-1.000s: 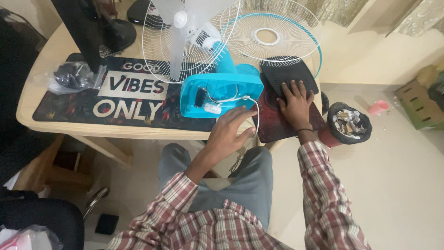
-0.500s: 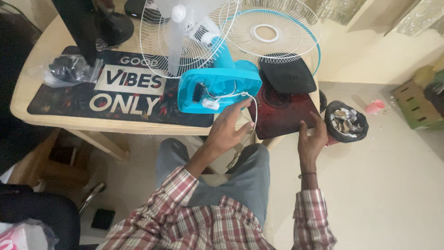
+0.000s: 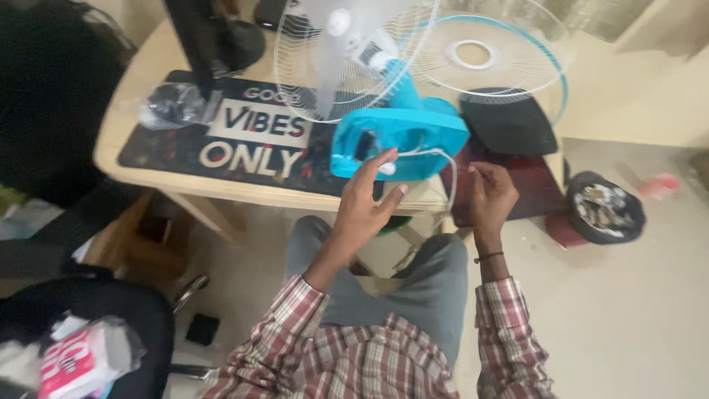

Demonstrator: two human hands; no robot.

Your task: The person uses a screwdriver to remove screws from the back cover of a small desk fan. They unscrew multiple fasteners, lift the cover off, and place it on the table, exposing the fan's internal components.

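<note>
Blue fan base (image 3: 402, 140) faces you, fan tipped away; your left hand (image 3: 367, 198) spread on it, right hand (image 3: 491, 193) pinches white cord (image 3: 452, 177).

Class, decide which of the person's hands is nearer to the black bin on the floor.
Right. The right hand is at the table edge, just left of the black bin; the left hand is farther left, at the blue fan base.

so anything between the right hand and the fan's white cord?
Nothing visible. The right hand is at the white cord where it drops off the table edge, though whether it grips it is unclear. The left hand rests on the blue fan base.
</note>
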